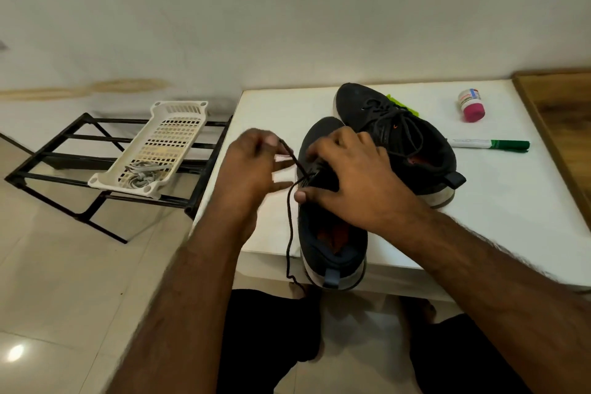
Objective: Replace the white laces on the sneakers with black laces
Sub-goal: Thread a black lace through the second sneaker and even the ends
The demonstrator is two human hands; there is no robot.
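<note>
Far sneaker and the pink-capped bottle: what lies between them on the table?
Head view: only bare white table lies between the far sneaker and the bottle.

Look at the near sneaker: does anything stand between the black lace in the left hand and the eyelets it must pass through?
Nothing separate does. The left hand pinches the lace, which runs straight to the near sneaker. The right hand lies over the eyelet area, hiding most of it, so the eyelets themselves cannot be checked.
</note>
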